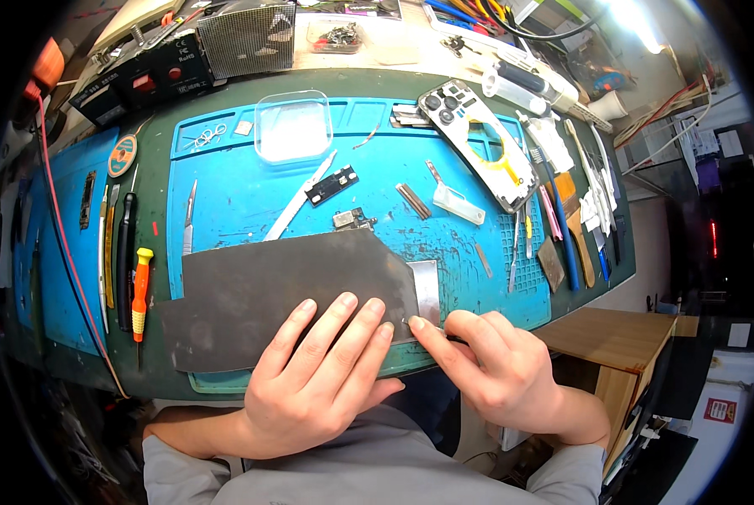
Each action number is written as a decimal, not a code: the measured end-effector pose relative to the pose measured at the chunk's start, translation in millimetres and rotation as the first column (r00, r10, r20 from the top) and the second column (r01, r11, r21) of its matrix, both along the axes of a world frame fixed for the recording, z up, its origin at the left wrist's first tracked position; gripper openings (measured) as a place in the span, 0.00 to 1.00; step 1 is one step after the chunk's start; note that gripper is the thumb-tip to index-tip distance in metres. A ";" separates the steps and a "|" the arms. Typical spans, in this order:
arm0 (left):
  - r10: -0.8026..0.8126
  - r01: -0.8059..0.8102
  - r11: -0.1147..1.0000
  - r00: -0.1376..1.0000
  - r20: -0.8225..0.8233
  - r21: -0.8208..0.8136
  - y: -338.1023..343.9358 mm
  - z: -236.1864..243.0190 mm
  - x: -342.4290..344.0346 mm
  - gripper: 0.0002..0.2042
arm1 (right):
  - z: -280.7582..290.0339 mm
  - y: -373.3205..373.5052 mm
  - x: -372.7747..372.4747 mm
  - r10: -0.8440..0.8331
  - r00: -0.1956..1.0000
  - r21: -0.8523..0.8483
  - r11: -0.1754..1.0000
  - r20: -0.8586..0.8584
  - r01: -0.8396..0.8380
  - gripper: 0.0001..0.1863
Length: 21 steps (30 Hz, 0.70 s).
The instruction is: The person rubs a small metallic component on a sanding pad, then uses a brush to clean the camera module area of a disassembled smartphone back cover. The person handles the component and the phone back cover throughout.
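Your left hand (pixel 314 387) lies spread on the dark sheet (pixel 284 278), by the counter's (pixel 152 210) near edge. Your right hand (pixel 499 366) points its forefinger at the sheet's right end; I cannot tell whether it pinches anything. A clear box (pixel 293 126) sits toward the far edge.

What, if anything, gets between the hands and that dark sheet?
Nothing visible blocks the left hand: its fingers lie spread on the dark sheet. The right hand has its index fingertip at the sheet's right edge; a tiny bright spot there is too small to identify, and nothing else visible intervenes.
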<state>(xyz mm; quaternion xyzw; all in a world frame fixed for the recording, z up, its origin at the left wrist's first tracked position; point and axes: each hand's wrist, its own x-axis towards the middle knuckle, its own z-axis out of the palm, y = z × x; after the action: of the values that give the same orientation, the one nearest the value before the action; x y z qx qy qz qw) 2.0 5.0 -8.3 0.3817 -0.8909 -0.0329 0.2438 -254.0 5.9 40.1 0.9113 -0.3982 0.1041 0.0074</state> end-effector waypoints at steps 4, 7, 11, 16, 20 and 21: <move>-0.005 0.005 1.000 1.000 -0.005 0.004 -0.8 0.8 -0.5 0.25 | 1.0 0.7 0.1 0.007 1.000 -0.013 1.000 -0.007 -0.007 0.29; 0.014 -0.014 1.000 1.000 -0.002 -0.006 0.2 -0.6 -0.4 0.25 | 1.7 -1.4 0.8 0.020 1.000 -0.018 1.000 -0.006 -0.020 0.29; 0.003 -0.003 1.000 1.000 -0.009 -0.004 -0.7 -0.4 -1.3 0.25 | 1.9 5.7 -1.8 0.011 1.000 -0.014 1.000 -0.016 -0.012 0.29; 0.008 -0.008 1.000 1.000 -0.013 -0.003 -0.2 -0.5 -1.3 0.24 | 0.3 3.3 -0.5 0.019 1.000 -0.021 1.000 -0.006 -0.019 0.29; 0.010 -0.010 1.000 1.000 -0.005 -0.012 -0.7 0.1 -1.3 0.24 | -1.2 -3.5 2.0 0.018 1.000 -0.013 1.000 0.001 -0.018 0.29; 0.005 -0.006 1.000 1.000 -0.005 -0.011 0.0 -0.3 -0.9 0.24 | -0.1 -0.3 1.1 0.013 1.000 -0.008 1.000 -0.007 -0.013 0.29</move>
<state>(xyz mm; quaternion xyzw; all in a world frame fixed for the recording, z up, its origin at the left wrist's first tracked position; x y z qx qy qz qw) 1.1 5.0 -8.6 0.3828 -0.8894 -0.0284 0.2483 -252.8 5.7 40.0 0.9142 -0.3918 0.1025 0.0117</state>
